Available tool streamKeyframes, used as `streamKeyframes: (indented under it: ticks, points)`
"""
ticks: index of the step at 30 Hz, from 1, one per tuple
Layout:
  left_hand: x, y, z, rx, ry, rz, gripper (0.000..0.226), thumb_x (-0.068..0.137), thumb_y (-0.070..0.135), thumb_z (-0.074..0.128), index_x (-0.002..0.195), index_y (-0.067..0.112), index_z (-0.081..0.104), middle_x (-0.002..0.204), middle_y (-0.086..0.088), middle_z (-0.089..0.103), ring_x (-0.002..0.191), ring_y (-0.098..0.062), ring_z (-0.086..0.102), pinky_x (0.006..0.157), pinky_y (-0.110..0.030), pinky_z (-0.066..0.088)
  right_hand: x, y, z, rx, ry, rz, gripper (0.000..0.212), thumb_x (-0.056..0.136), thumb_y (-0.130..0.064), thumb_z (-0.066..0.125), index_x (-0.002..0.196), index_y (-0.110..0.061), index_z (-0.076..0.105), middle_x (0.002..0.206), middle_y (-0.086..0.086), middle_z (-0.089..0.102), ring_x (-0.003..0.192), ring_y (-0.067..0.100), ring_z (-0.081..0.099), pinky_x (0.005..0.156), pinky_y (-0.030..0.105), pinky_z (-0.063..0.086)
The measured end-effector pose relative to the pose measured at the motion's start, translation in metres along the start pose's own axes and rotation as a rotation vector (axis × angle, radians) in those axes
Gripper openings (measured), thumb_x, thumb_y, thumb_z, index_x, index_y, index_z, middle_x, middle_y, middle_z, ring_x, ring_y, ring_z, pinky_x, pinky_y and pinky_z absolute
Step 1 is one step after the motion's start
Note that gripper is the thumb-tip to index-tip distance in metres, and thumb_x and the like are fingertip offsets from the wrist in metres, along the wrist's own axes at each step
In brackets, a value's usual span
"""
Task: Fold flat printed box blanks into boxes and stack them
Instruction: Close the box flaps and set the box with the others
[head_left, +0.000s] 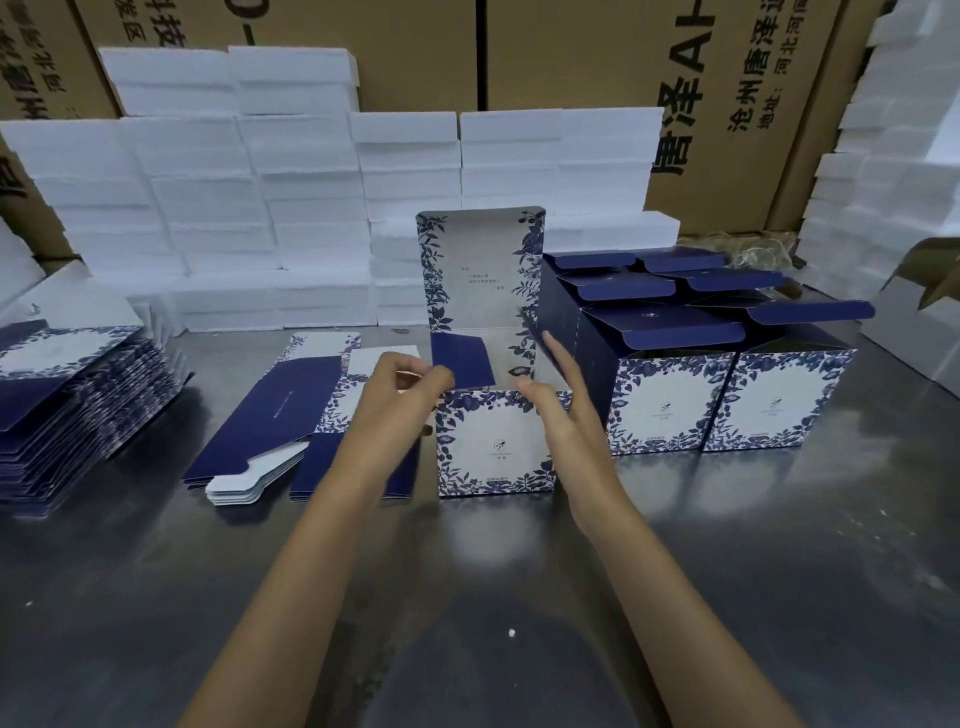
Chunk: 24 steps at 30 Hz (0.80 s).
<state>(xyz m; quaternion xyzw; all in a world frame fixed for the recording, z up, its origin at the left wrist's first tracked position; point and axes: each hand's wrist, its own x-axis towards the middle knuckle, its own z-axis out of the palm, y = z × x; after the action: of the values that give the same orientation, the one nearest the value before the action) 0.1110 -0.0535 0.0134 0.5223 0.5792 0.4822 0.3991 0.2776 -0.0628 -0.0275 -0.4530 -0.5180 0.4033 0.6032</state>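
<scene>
Two bare hands work at one half-formed blue-and-white floral cardboard box (493, 441) that stands upright on the dull grey metal table (519, 597); every place below is given from that box. Far to its left, a fanned stack of flat printed box blanks (78, 395) lies at the table's edge. Nearer on the left, a small pile of flat navy-and-white blanks (291, 410) lies with its long axis running from the near left to the far right, its white tabs pointing toward the camera. The left hand (400, 395) is at the box's upper left corner, with fingers curled and pinching the navy side flap (462, 361), which tilts inward over the open top. The box itself faces the camera with its logo panel, and its tall lid panel (480, 270) stands vertical at the back, pointing straight up. The right hand (558, 405) rests against the box's upper right edge, fingers straight and spread, gripping nothing. Just right of the box, touching or nearly so, folded boxes with open navy lids (727, 384) stand in rows. Behind the box, white foam blocks (260, 208) are stacked against brown corrugated cartons (571, 52).
</scene>
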Motion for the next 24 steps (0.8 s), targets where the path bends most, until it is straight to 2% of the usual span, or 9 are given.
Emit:
streamKeyframes:
  ticks: [4,8,10,12,14,17,19,22,24]
  points:
    - [0.015,0.019,-0.004,0.411,-0.093,0.015,0.036,0.098,0.044,0.054,0.081,0.013,0.047,0.080,-0.009,0.060,0.076,-0.025,0.057,0.083,-0.039,0.052,0.000,-0.002,0.000,0.020,-0.003,0.005,0.049,0.088,-0.038,0.063,0.132,-0.057,0.051,0.139,-0.024,0.055,0.126,-0.004,0.051,0.097,0.022,0.041]
    - [0.017,0.019,0.003,0.671,-0.063,0.146,0.034,0.103,0.022,0.043,0.072,0.013,0.033,0.068,-0.003,0.041,0.065,-0.022,0.040,0.058,-0.033,0.032,0.000,-0.001,0.000,0.007,0.019,-0.013,0.042,0.095,-0.036,0.065,0.133,-0.050,0.051,0.135,-0.024,0.055,0.119,-0.010,0.053,0.087,0.013,0.044]
    - [0.021,0.026,0.002,0.753,-0.119,0.107,0.029,0.102,0.015,0.043,0.074,0.009,0.040,0.069,-0.005,0.042,0.065,-0.024,0.042,0.056,-0.032,0.034,0.001,-0.002,-0.001,0.011,0.048,-0.034,0.037,0.095,-0.034,0.066,0.128,-0.044,0.053,0.126,-0.028,0.055,0.106,-0.019,0.055,0.078,0.004,0.044]
    - [0.030,0.037,-0.002,0.758,-0.229,-0.013,0.024,0.101,0.015,0.046,0.079,0.006,0.051,0.063,-0.004,0.046,0.055,-0.022,0.046,0.053,-0.028,0.045,0.002,-0.002,-0.002,0.015,0.063,-0.043,0.037,0.093,-0.027,0.067,0.126,-0.040,0.054,0.114,-0.040,0.055,0.100,-0.025,0.053,0.073,-0.001,0.041]
    - [0.037,0.045,-0.007,0.711,-0.278,-0.110,0.032,0.101,0.026,0.049,0.076,0.007,0.053,0.050,-0.002,0.049,0.043,-0.016,0.044,0.049,-0.025,0.047,0.002,-0.002,-0.002,0.003,0.052,-0.041,0.041,0.088,-0.029,0.063,0.126,-0.042,0.053,0.111,-0.044,0.054,0.103,-0.024,0.053,0.076,0.001,0.042]
    - [0.042,0.041,-0.006,0.701,-0.199,-0.019,0.043,0.103,0.040,0.047,0.072,0.009,0.047,0.062,-0.003,0.048,0.051,-0.018,0.045,0.050,-0.024,0.042,0.002,-0.001,0.000,0.015,0.044,-0.032,0.048,0.080,-0.035,0.055,0.127,-0.043,0.051,0.126,-0.029,0.055,0.114,-0.007,0.057,0.087,0.015,0.046]
    - [0.038,0.026,0.001,0.572,-0.121,0.070,0.040,0.104,0.035,0.047,0.071,0.013,0.039,0.065,-0.004,0.039,0.054,-0.018,0.038,0.053,-0.026,0.031,0.002,-0.001,0.000,0.026,0.042,-0.032,0.050,0.079,-0.033,0.055,0.129,-0.041,0.051,0.130,-0.021,0.056,0.116,0.000,0.059,0.090,0.020,0.048]
    - [0.039,0.016,0.004,0.409,-0.088,0.079,0.034,0.102,0.024,0.049,0.070,0.016,0.039,0.065,-0.004,0.035,0.058,-0.018,0.033,0.057,-0.030,0.025,0.002,-0.002,-0.001,0.021,0.032,-0.036,0.051,0.079,-0.034,0.054,0.130,-0.041,0.050,0.127,-0.024,0.056,0.111,-0.005,0.059,0.080,0.010,0.046]
    - [0.047,0.024,-0.005,0.397,-0.204,-0.007,0.032,0.100,0.022,0.052,0.070,0.015,0.045,0.058,-0.001,0.038,0.053,-0.017,0.032,0.051,-0.025,0.030,0.001,-0.003,-0.001,0.026,0.025,-0.030,0.050,0.079,-0.035,0.054,0.128,-0.042,0.050,0.125,-0.027,0.055,0.109,-0.007,0.058,0.080,0.011,0.045]
